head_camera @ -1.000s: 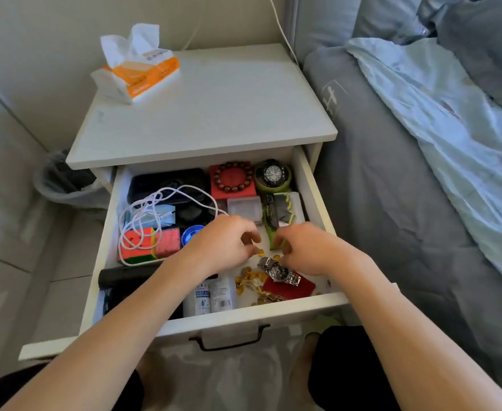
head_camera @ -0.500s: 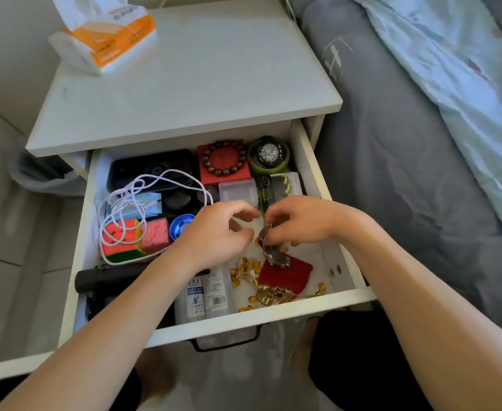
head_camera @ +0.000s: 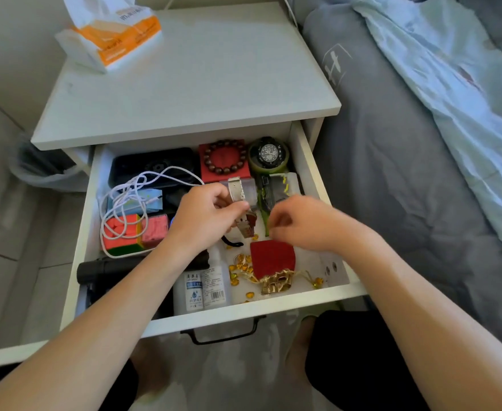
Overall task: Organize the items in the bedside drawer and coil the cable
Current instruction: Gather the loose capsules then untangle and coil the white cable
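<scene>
Left hand [head_camera: 205,218] pinches a metal-band wristwatch [head_camera: 242,207] above the middle of the open drawer [head_camera: 310,161]. Right hand [head_camera: 300,223], fingers curled, sits just beside it; its hold cannot be determined. White cable [head_camera: 131,197] lies loosely tangled over the cubes at drawer left.

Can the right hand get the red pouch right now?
Probably yes. The red pouch lies uncovered in the drawer, just below the right hand, with nothing over it. The left hand holds the metal watch, so it's busy.
</scene>
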### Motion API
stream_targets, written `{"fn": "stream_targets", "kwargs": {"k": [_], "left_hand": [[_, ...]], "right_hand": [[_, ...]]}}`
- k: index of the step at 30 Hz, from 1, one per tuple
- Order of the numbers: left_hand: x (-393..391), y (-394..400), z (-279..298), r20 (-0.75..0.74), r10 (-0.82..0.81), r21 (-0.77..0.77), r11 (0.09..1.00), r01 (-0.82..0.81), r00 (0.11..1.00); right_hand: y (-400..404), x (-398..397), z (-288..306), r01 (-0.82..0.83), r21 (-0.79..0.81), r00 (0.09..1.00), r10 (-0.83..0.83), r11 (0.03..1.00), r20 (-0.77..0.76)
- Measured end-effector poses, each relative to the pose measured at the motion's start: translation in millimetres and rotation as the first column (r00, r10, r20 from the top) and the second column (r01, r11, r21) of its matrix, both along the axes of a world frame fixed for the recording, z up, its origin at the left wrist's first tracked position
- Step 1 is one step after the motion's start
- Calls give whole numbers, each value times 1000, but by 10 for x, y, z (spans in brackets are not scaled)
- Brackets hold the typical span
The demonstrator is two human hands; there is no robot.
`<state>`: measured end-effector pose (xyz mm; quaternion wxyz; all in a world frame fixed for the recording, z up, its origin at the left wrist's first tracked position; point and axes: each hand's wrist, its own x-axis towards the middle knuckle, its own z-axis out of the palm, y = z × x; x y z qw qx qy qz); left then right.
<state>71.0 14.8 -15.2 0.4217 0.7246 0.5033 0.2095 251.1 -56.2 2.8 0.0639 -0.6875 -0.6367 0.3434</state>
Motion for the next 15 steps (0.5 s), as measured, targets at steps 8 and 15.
{"fn": "stream_targets", "kwargs": {"k": [8, 15], "left_hand": [[-50, 48, -52, 67, 109, 77, 991, -114, 992], [-1, 47, -20, 180, 152, -83, 987, -139, 972]], "right_hand": [[14, -248, -117, -308, -335, 843, 419, 890, 338], [-57, -309, -100, -260, -443, 834, 430, 858, 345]]}}
